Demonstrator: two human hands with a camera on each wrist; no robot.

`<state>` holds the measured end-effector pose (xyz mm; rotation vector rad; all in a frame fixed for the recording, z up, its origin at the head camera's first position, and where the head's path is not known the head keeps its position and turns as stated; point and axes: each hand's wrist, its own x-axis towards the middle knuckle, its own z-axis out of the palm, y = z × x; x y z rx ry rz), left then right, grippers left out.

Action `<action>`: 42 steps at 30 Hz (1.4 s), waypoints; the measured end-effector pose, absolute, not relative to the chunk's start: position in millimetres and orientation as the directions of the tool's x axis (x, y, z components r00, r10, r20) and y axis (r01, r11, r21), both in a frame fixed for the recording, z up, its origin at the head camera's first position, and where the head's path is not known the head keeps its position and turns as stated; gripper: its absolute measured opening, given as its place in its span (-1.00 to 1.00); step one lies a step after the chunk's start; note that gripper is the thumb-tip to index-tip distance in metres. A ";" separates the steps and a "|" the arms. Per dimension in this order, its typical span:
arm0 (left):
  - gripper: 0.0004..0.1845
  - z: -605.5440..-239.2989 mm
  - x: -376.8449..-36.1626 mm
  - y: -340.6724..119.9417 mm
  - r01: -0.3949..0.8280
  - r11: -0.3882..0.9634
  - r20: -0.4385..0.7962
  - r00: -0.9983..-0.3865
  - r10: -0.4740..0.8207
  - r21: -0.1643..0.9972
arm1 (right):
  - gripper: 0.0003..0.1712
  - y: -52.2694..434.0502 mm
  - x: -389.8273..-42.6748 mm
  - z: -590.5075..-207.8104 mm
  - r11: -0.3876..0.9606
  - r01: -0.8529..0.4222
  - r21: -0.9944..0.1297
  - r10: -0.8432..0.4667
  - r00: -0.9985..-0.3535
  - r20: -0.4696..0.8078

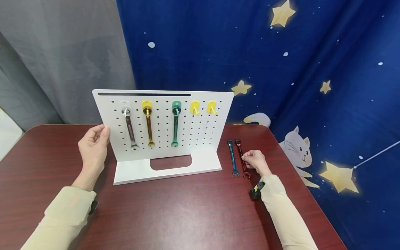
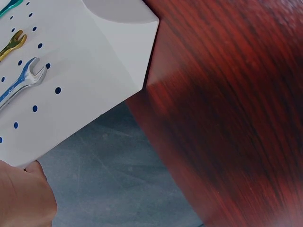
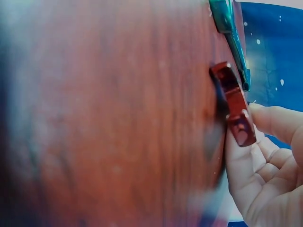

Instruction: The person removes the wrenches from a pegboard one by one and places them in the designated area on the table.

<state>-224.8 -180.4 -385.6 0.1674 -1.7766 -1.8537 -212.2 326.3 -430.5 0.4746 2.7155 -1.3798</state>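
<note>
Polished metal is gleaming at four o'clock, where a red wrench (image 1: 240,151) and a blue wrench (image 1: 232,158) are showing glossy, tinted finishes. The wood-grained tabletop (image 1: 187,208) is shining smoothly at six. A white pegboard (image 1: 163,133) is presenting a smooth, matt face at nine; grey curtain (image 1: 78,55) and blue curtain (image 1: 212,38) are hanging in matt cloth at ten and one.

In the lower left corner, the left hand (image 2: 26,196) touches the edge of a white board (image 2: 90,71), which has dark round holes. On this board lie the open ends of a silver wrench (image 2: 23,81) and a gold wrench (image 2: 13,45); a green piece (image 2: 9,6) is cut by the frame. Reddish-brown table (image 2: 227,118) fills the right side, beside a grey-blue surface (image 2: 109,161).
</note>
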 end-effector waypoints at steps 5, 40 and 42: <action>-0.92 -385.5 -224.7 -180.2 0.301 0.048 0.287 -0.833 -0.472 0.952 | -0.84 326.1 -212.9 -428.0 0.570 0.309 -0.761 0.257 -0.947 -0.192; -0.94 -385.8 -223.6 -180.3 0.291 0.067 0.287 -0.834 -0.471 0.954 | -0.78 320.8 -203.8 -422.9 0.391 0.141 -0.909 0.318 -0.948 -0.011; -0.94 -385.5 -223.5 -180.1 0.291 0.071 0.290 -0.833 -0.471 0.954 | -0.79 314.0 -204.7 -418.4 0.353 0.092 -0.931 0.314 -0.949 0.026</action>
